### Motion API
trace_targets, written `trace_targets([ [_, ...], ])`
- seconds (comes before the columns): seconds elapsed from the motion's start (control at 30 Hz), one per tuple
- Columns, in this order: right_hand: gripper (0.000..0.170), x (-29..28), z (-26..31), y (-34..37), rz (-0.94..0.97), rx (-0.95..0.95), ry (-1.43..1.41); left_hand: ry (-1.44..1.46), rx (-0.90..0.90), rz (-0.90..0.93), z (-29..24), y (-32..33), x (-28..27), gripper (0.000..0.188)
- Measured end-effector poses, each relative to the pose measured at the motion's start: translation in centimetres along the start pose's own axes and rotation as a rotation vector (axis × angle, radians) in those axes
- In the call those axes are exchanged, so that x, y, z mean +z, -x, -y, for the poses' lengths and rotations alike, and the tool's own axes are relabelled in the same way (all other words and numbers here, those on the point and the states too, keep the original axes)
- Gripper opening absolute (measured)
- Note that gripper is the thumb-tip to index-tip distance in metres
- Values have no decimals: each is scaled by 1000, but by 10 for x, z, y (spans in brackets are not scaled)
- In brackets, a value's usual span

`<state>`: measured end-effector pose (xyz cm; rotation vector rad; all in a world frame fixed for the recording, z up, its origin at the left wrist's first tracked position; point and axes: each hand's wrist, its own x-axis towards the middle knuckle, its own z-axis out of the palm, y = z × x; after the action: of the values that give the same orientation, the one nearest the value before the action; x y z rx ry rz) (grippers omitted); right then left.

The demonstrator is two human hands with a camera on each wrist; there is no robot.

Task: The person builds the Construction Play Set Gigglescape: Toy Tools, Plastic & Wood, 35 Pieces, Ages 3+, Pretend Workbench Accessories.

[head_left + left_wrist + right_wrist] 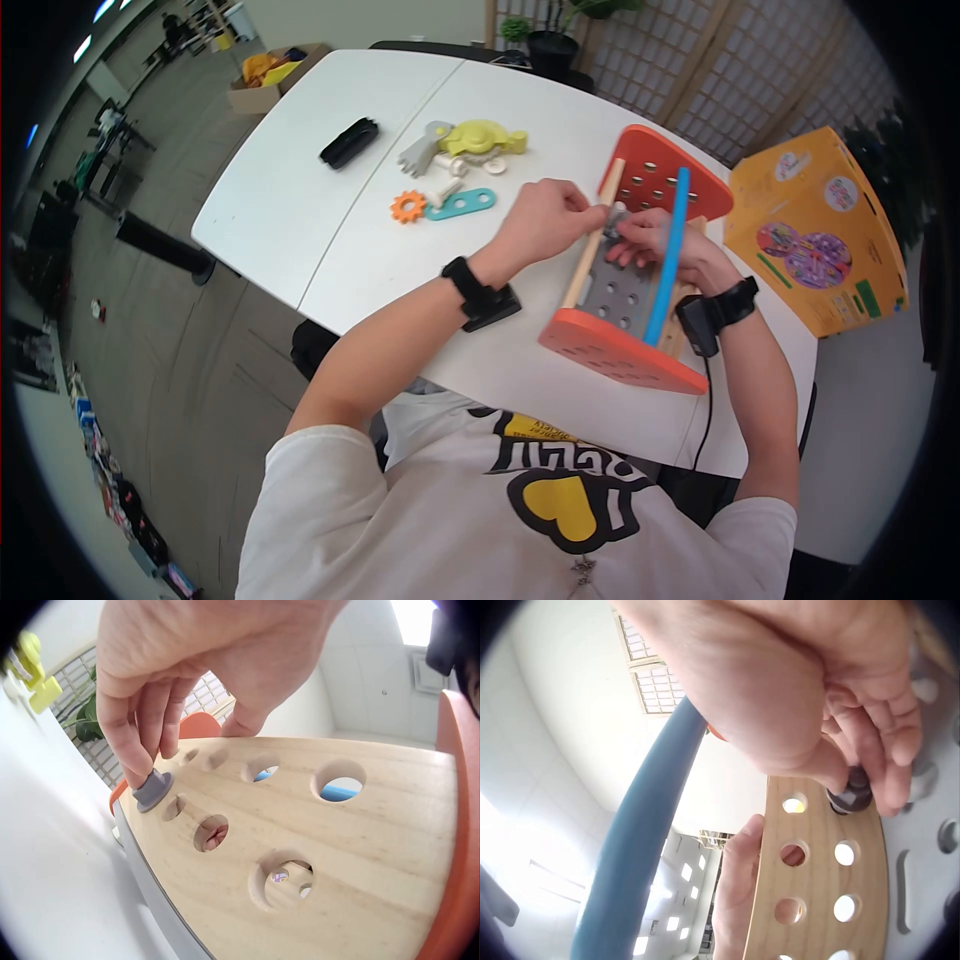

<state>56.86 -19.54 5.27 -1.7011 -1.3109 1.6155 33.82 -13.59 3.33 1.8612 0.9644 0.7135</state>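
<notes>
A toy toolbox has orange end panels [625, 352], a blue bar handle [668, 260], a grey perforated base [605, 290] and wooden side panels with round holes. My left hand [540, 222] is at the outer face of the near wooden panel [375, 832]. Its fingertips hold a grey flanged plastic piece [154, 791] against that face, and the thumb lies at the panel's top edge. Inside the toolbox, below the handle, my right hand [655, 242] pinches a dark grey plastic fastener [851, 795] at a hole in the wooden panel.
Left of the toolbox lie a teal strip [462, 204] with holes, an orange gear [408, 207], a lime-green toy piece [482, 137], a grey claw-shaped piece [425, 147] and pale bolts. Farther left is a black case [350, 143]. A yellow cardboard box [820, 235] stands at the right.
</notes>
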Motion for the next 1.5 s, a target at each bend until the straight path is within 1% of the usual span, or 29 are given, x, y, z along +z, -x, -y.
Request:
trace_targets([
  [0.07, 26, -3, -5, -4, 13, -16, -44, -11, -11, 0, -4, 2, -2, 49],
  [0.17, 24, 7, 9, 9, -23, -49, -111, 9, -8, -4, -2, 1, -2, 50],
  [0.2, 28, 6, 10, 9, -13, -49, -63, 16, 3, -5, 1, -1, 0, 51],
  [0.3, 25, 3, 5, 7, -3, -78, -14, -18, -13, 4, -2, 0, -2, 51],
  [0.43, 25, 3, 6, 5, -21, -16, -51, -22, -33, 6, -4, 1, -2, 51],
  [0.53, 27, -2, 5, 1, 9, 36, -56, -22, -17, 3, -3, 2, -2, 52],
  [0.63, 24, 4, 8, 4, -19, -20, -98, -46, -20, -2, -2, -1, 0, 52],
  [0.77, 20, 11, 12, 11, -36, -48, 5, -47, -6, 15, -3, 0, -3, 53],
  [0.8, 20, 7, 9, 9, -10, -57, 9, -48, -5, 7, -2, 0, -2, 53],
  [0.9, 21, 4, 6, 4, 2, -42, -21, -41, 1, -1, -2, -1, -1, 54],
  [0.93, 25, 3, 6, 3, 5, -5, -28, -36, -6, 4, -2, 0, -1, 53],
  [1.03, 28, 1, 10, 3, 19, 62, -46, -7, -34, 30, -3, 2, -4, 53],
  [1.07, 29, -2, 8, 1, 35, 72, -98, -7, -39, 34, -3, 2, -4, 53],
  [1.17, 30, 10, 12, 9, -9, -39, -51, -12, -49, 44, -4, 1, -4, 54],
  [1.2, 33, 6, 8, 7, 2, -50, -70, -15, -51, 47, -4, 1, -4, 54],
  [1.33, 28, 3, 4, 4, 16, -45, -74, -29, -51, 53, -8, 3, -6, 55],
  [1.37, 28, 2, 4, 4, 21, -17, -87, -30, -56, 54, -8, 3, -6, 55],
  [1.43, 29, 1, 3, 1, 32, 36, -113, -32, -68, 57, -9, 3, -6, 54],
  [1.5, 32, -1, 0, -1, 47, 23, -115, -36, -72, 59, -8, 3, -5, 53],
])
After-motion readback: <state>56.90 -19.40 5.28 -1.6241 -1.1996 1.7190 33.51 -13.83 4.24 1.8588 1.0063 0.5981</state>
